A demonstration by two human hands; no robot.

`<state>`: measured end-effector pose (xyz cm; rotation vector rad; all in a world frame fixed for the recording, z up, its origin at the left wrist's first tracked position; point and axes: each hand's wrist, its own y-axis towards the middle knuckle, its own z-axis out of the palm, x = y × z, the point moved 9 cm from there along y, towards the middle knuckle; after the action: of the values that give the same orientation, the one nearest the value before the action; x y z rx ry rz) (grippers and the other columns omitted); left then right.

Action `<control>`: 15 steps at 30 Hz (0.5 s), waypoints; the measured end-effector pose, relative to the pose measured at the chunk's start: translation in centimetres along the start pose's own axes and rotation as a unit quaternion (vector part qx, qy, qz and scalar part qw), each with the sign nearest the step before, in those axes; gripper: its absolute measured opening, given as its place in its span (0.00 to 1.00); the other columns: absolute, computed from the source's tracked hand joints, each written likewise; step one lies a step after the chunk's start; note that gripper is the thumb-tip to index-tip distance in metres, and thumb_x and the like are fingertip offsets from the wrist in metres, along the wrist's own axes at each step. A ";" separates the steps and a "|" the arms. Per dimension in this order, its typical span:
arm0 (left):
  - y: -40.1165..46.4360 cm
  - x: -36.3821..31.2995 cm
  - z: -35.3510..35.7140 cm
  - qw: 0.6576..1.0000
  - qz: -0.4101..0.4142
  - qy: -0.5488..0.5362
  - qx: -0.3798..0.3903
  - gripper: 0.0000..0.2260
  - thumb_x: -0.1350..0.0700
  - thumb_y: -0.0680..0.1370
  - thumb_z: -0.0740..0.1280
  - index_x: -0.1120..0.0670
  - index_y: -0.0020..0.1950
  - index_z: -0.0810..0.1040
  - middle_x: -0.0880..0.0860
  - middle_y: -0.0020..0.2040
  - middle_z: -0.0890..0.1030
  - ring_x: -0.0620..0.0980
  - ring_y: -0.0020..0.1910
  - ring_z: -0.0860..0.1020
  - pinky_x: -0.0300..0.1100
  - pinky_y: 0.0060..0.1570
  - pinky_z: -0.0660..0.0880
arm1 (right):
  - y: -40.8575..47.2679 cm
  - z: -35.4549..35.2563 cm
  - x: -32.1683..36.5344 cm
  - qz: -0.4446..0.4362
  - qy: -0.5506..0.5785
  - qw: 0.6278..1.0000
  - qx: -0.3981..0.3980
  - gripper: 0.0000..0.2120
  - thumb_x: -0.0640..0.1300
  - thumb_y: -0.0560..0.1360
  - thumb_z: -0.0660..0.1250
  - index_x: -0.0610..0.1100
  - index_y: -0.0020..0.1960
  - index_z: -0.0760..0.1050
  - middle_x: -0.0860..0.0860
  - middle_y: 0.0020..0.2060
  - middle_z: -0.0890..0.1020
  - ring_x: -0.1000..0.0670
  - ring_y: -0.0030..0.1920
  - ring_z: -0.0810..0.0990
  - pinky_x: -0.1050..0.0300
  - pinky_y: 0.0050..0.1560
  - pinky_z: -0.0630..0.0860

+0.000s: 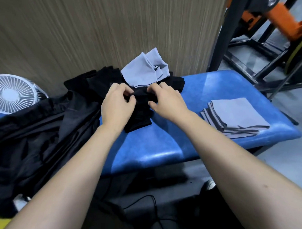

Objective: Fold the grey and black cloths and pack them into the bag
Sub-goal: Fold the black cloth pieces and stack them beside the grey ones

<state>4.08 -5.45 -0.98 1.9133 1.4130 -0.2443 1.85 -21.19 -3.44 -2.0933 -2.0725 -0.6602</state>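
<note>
Blurring into one dark mass, black cloth [140,113] folds unreadable, your left hand [116,103] and right hand [165,102] both pinching its top edge, grey stack [236,117] at three o'clock.

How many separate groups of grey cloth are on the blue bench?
2: a loose grey cloth on the black pile at the back, and a folded grey stack on the right; more may be hidden.

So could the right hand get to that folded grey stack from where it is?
Probably yes: the right hand is busy pinching a black cloth, but only bare blue bench lies between it and the grey stack.
</note>
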 end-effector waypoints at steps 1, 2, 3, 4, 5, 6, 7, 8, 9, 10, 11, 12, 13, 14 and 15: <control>0.0 -0.2 -0.5 1.000 0.003 -0.021 -0.012 0.03 0.57 0.75 0.67 0.50 0.47 0.77 0.46 0.48 0.76 0.45 0.42 0.76 0.46 0.46 0.75 | 0.1 0.0 0.2 -0.001 -0.001 1.000 -0.009 0.20 0.50 0.76 0.66 0.50 0.67 0.70 0.47 0.59 0.74 0.42 0.59 0.75 0.46 0.57 0.69; -0.1 -0.5 -1.0 0.999 0.009 -0.041 -0.023 0.03 0.57 0.75 0.67 0.50 0.47 0.77 0.46 0.48 0.75 0.43 0.41 0.75 0.45 0.47 0.75 | 0.3 -0.1 0.3 -0.001 -0.003 1.000 -0.018 0.20 0.50 0.76 0.66 0.50 0.67 0.70 0.47 0.60 0.74 0.42 0.59 0.75 0.46 0.56 0.69; -0.2 -0.7 -1.6 0.998 0.015 -0.056 -0.032 0.03 0.57 0.75 0.67 0.51 0.48 0.76 0.46 0.48 0.75 0.42 0.41 0.75 0.42 0.47 0.74 | 0.4 -0.2 0.6 -0.002 -0.004 1.000 -0.026 0.19 0.50 0.77 0.66 0.50 0.66 0.70 0.46 0.60 0.74 0.41 0.59 0.75 0.46 0.56 0.70; -0.4 -0.9 -2.1 0.997 0.021 -0.067 -0.038 0.03 0.58 0.76 0.66 0.51 0.48 0.76 0.46 0.49 0.75 0.40 0.42 0.75 0.37 0.47 0.73 | 0.5 -0.3 0.7 0.000 -0.002 0.999 -0.034 0.19 0.50 0.77 0.66 0.49 0.66 0.71 0.46 0.60 0.74 0.41 0.59 0.75 0.46 0.56 0.70; -0.6 -1.2 -2.4 0.996 0.027 -0.076 -0.040 0.03 0.58 0.76 0.66 0.52 0.49 0.76 0.46 0.49 0.75 0.36 0.42 0.75 0.33 0.46 0.71 | 0.5 -0.5 0.6 0.005 0.000 0.999 -0.042 0.18 0.50 0.77 0.66 0.49 0.66 0.71 0.46 0.60 0.74 0.41 0.59 0.75 0.46 0.55 0.70; -0.7 -1.4 -2.8 0.995 0.032 -0.087 -0.042 0.03 0.59 0.76 0.66 0.53 0.49 0.76 0.47 0.49 0.75 0.34 0.43 0.74 0.29 0.45 0.69 | 0.5 -0.6 0.5 0.009 0.001 0.999 -0.047 0.18 0.50 0.77 0.66 0.49 0.65 0.71 0.46 0.59 0.74 0.41 0.59 0.75 0.46 0.54 0.70; -0.9 -1.5 -3.3 0.993 0.039 -0.101 -0.045 0.03 0.59 0.76 0.65 0.54 0.50 0.76 0.48 0.49 0.75 0.33 0.44 0.74 0.28 0.46 0.69 | 0.5 -0.6 0.4 0.013 0.000 0.999 -0.051 0.17 0.49 0.76 0.66 0.48 0.65 0.71 0.45 0.59 0.74 0.41 0.58 0.75 0.46 0.54 0.70; -1.0 -1.6 -3.9 0.991 0.045 -0.115 -0.048 0.03 0.60 0.76 0.65 0.55 0.50 0.75 0.48 0.49 0.75 0.35 0.44 0.74 0.29 0.47 0.70 | 0.4 -0.7 0.4 0.016 -0.003 0.998 -0.055 0.17 0.47 0.76 0.66 0.48 0.64 0.72 0.45 0.58 0.74 0.41 0.57 0.75 0.47 0.52 0.70; -1.2 -1.6 -4.4 0.989 0.049 -0.128 -0.049 0.03 0.60 0.76 0.64 0.55 0.49 0.75 0.49 0.49 0.74 0.37 0.45 0.74 0.31 0.47 0.70 | 0.3 -0.8 0.5 0.018 -0.007 0.998 -0.059 0.17 0.46 0.75 0.66 0.47 0.63 0.72 0.45 0.58 0.74 0.41 0.56 0.75 0.48 0.51 0.71; -1.4 -1.6 -4.8 0.988 0.050 -0.138 -0.049 0.03 0.61 0.77 0.64 0.56 0.49 0.75 0.49 0.50 0.74 0.39 0.45 0.75 0.33 0.47 0.71 | 0.2 -0.9 0.5 0.020 -0.012 0.998 -0.064 0.17 0.44 0.74 0.66 0.47 0.62 0.73 0.45 0.57 0.74 0.41 0.54 0.75 0.48 0.50 0.71; -1.6 -1.6 -5.1 0.987 0.048 -0.145 -0.048 0.03 0.62 0.77 0.63 0.56 0.49 0.74 0.49 0.50 0.73 0.41 0.45 0.75 0.32 0.46 0.71 | 0.1 -1.1 0.6 0.022 -0.018 0.997 -0.068 0.17 0.43 0.73 0.66 0.46 0.61 0.73 0.45 0.56 0.74 0.41 0.54 0.75 0.49 0.49 0.71; -1.8 -1.5 -5.4 0.987 0.045 -0.148 -0.047 0.03 0.63 0.77 0.63 0.57 0.49 0.74 0.50 0.51 0.73 0.42 0.44 0.75 0.31 0.43 0.71 | 0.1 -1.2 0.6 0.023 -0.024 0.997 -0.071 0.17 0.42 0.72 0.67 0.46 0.60 0.73 0.45 0.55 0.74 0.41 0.53 0.75 0.50 0.49 0.70; -2.1 -1.4 -5.7 0.987 0.041 -0.148 -0.047 0.03 0.63 0.77 0.63 0.57 0.49 0.73 0.51 0.51 0.72 0.41 0.43 0.74 0.28 0.41 0.69 | 0.0 -1.4 0.6 0.025 -0.029 0.997 -0.073 0.16 0.41 0.71 0.68 0.46 0.59 0.74 0.45 0.55 0.74 0.41 0.52 0.74 0.50 0.48 0.69; -2.3 -1.1 -5.9 0.988 0.037 -0.145 -0.049 0.04 0.64 0.77 0.62 0.57 0.49 0.72 0.51 0.52 0.72 0.40 0.42 0.73 0.27 0.40 0.69 | -0.1 -1.5 0.5 0.025 -0.031 0.996 -0.075 0.15 0.40 0.70 0.68 0.45 0.57 0.74 0.45 0.54 0.73 0.41 0.52 0.74 0.51 0.47 0.68; -2.5 -0.8 -6.0 0.988 0.034 -0.140 -0.050 0.04 0.65 0.77 0.62 0.58 0.50 0.72 0.52 0.53 0.71 0.39 0.42 0.73 0.26 0.41 0.68 | -0.2 -1.6 0.5 0.024 -0.029 0.996 -0.077 0.14 0.39 0.70 0.68 0.45 0.55 0.74 0.45 0.54 0.73 0.41 0.51 0.74 0.52 0.46 0.67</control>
<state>-0.02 -1.83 2.70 1.7646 1.1499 -0.3870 1.32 -21.32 -1.81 -2.2632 -2.0547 -0.7837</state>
